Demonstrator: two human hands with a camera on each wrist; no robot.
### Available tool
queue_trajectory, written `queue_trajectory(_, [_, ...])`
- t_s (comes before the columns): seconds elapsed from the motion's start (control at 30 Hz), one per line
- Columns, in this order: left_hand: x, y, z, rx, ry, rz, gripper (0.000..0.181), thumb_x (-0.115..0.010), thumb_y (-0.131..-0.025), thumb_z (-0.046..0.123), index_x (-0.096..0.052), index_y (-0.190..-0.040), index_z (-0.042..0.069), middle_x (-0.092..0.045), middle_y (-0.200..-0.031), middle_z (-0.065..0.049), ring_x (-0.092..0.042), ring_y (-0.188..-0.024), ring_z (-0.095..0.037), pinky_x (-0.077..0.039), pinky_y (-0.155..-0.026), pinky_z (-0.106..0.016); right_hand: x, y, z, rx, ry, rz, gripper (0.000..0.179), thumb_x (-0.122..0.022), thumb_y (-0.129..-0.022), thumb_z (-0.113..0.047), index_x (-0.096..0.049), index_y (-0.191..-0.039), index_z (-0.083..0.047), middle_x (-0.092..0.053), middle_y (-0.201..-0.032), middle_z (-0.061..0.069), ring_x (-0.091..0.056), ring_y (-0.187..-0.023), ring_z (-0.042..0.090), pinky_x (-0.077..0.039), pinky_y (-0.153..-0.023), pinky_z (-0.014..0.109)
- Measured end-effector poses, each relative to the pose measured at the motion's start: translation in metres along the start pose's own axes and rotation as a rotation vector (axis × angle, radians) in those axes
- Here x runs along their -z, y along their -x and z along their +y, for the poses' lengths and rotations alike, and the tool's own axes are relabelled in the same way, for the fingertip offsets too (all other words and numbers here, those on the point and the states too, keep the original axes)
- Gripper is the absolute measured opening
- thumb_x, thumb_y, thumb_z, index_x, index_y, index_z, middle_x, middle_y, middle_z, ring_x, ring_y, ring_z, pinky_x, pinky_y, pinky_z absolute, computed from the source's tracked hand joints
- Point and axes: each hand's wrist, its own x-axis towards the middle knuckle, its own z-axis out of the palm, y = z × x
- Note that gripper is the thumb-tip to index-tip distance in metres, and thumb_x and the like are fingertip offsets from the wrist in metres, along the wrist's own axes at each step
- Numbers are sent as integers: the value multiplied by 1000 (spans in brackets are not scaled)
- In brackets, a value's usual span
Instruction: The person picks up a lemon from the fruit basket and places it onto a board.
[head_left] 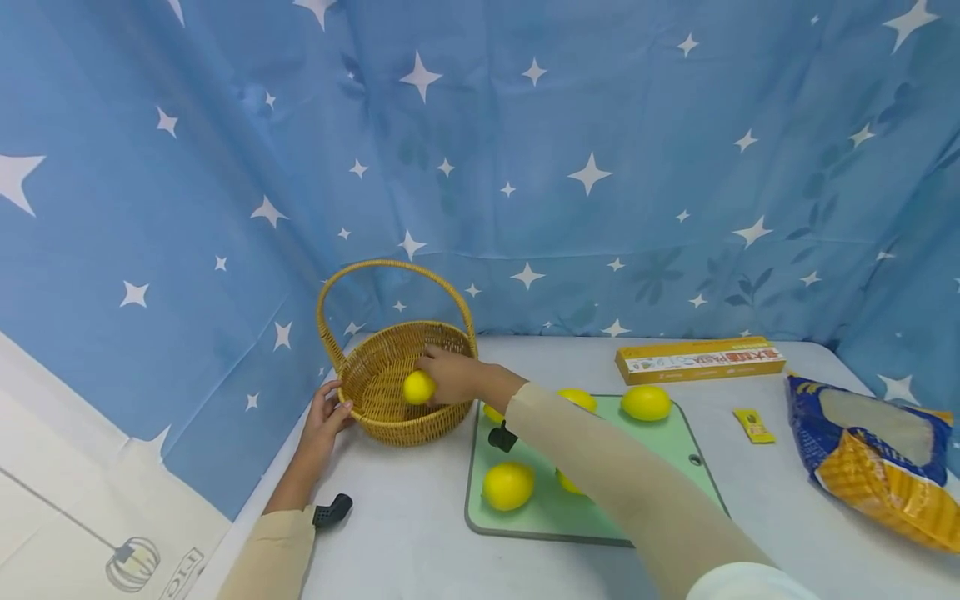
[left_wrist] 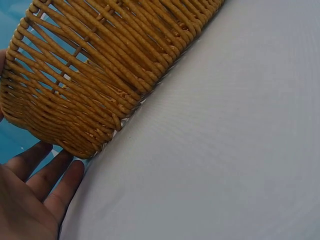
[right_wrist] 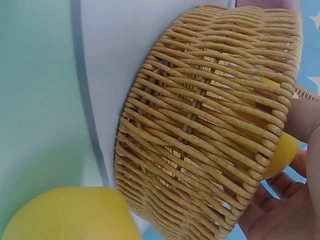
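A yellow lemon (head_left: 418,387) is in my right hand (head_left: 448,375), which grips it inside the wicker basket (head_left: 408,431). In the right wrist view the lemon (right_wrist: 284,154) shows partly past the rim, and woven strands cover much of the hand. My left hand (head_left: 324,419) holds the basket's left rim, its thumb by the edge. Seen from the left wrist, several fingers (left_wrist: 65,187) lie against the outside of the wickerwork (left_wrist: 115,55). The arched handle (head_left: 386,263) stands upright.
Several lemons, one (head_left: 508,487) near the front, lie on a green cutting board (head_left: 555,521), partly behind my right sleeve. A yellow box (head_left: 701,360) lies at the back right, with a small yellow packet (head_left: 753,426) and a blue-and-orange bag (head_left: 873,458) nearby.
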Motion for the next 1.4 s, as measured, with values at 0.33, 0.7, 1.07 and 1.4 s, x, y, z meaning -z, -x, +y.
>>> queue_trajectory(0.33, [0, -2, 2, 9, 2, 3, 55, -47, -104, 19, -20, -150, 5, -28, -151, -28, -42, -126, -47, -38, -101, -57, 8, 21, 0, 10, -35, 51, 69, -75, -86, -33, -43, -144, -13, -40, -137, 6, -53, -111, 17, -46, -95, 33])
queue_trajectory(0.7, [5, -11, -27, -11, -41, 31, 53, -48, -104, 27, -23, -149, 14, -33, -150, -23, -52, -120, -30, -50, -92, -35, 26, 62, -5, 43, -26, 92, 70, -75, -86, -36, -43, -144, -12, -41, -132, 3, -51, -109, 16, -46, -95, 32])
queue_trajectory(1.07, [6, -7, -19, 7, -38, 13, 54, -46, -105, 23, -20, -151, 12, -30, -151, -25, -49, -123, -36, -46, -97, -46, 38, 115, 17, 24, -73, 136, 66, -75, -86, -33, -46, -142, -14, -42, -130, 1, -49, -110, 16, -44, -96, 35])
queue_trajectory(1.4, [-2, 2, 8, 40, -38, 2, 56, -45, -105, 18, -16, -151, 5, -24, -152, -29, -40, -130, -44, -34, -103, -58, 37, 162, 42, 4, -86, 160, 63, -76, -86, -32, -47, -139, -15, -42, -127, -4, -49, -107, 10, -45, -94, 29])
